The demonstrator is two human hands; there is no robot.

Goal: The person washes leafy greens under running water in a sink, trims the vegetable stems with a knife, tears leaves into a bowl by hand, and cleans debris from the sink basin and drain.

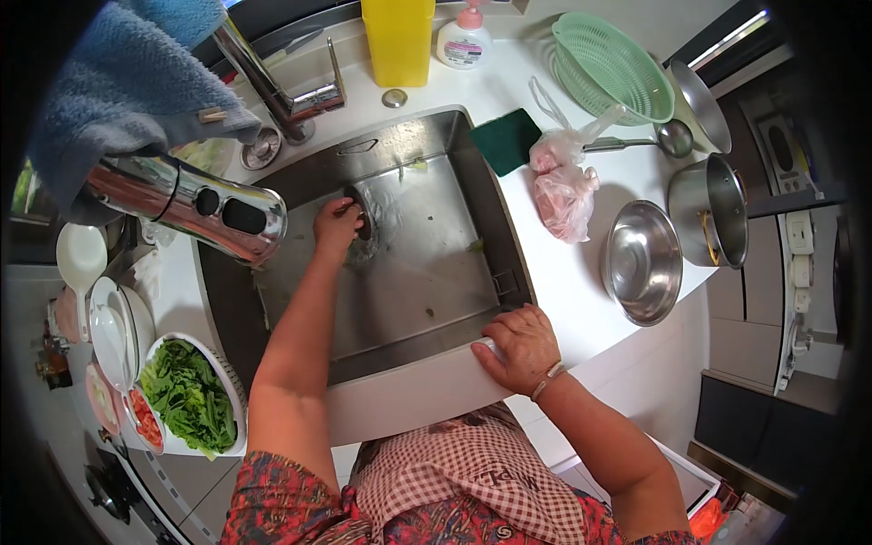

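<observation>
Inside the steel sink (409,300), my left hand (341,224) reaches down to the drain area. Its fingers are curled at the rim of a dark round piece (364,218), perhaps a drain strainer; the fingertips are partly hidden. Water shines on the sink floor just right of it, and small green scraps (418,165) lie about. My right hand (522,350) is closed over the front right edge of the sink, its thumb toward me. A whitish bit under that thumb is too small to name.
A chrome faucet (282,100) and blue towel (145,82) stand over the left back. Leafy greens (188,392) sit in a white basket at left. On the right are bagged meat (563,195), a green cloth (506,142), a steel bowl (643,263), a pot (713,213) and a colander (618,73).
</observation>
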